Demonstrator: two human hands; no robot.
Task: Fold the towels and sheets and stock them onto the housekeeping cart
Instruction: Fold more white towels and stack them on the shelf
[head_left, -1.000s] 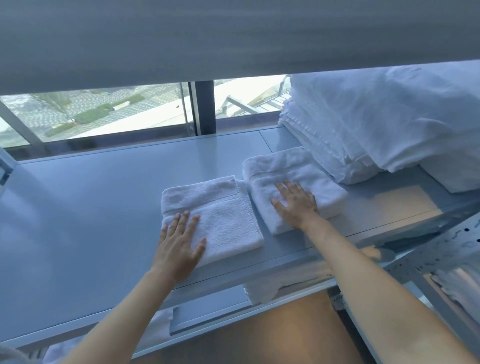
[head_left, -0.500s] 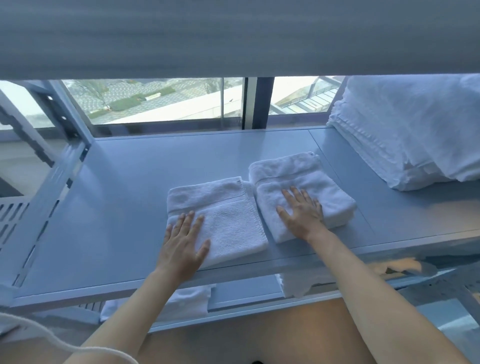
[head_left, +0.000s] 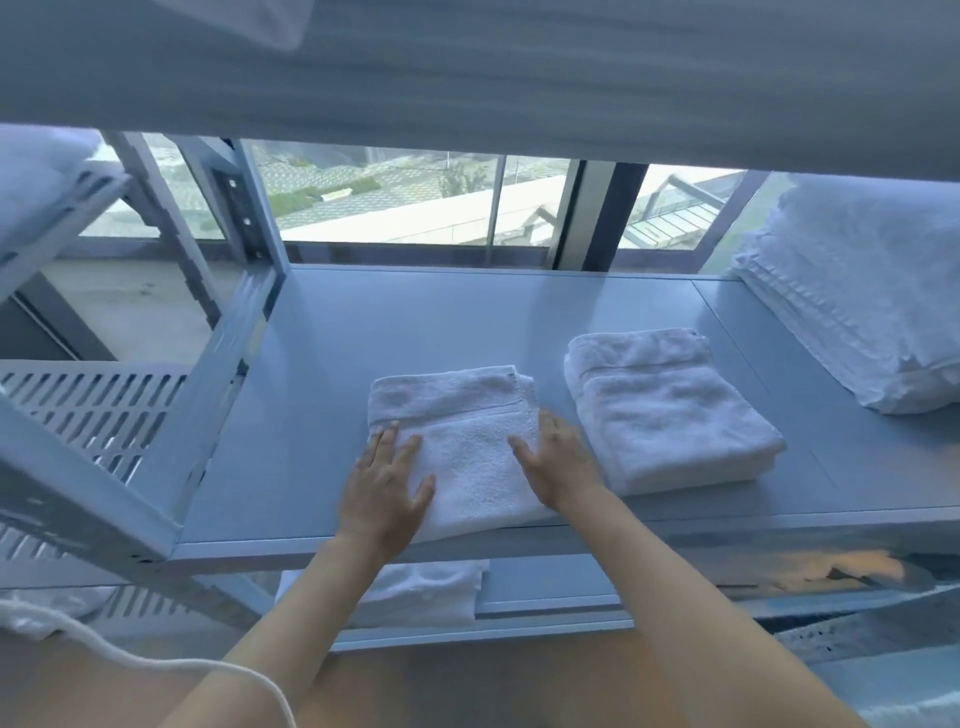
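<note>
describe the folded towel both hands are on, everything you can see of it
The folded towel is white terry cloth, a flat rectangle with a woven band across its far part. It lies near the front edge of the grey shelf, apart from the second folded towel. The left hand and the right hand rest flat on its near sides.

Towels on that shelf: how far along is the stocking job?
Done: a folded towel lies on the shelf, beside a tall linen stack at the right. In hand: the left hand and right hand lie flat on the nearer towel, at its left and right edges. Left: the shelf's left part is bare; any unfolded linen is out of view.
</note>
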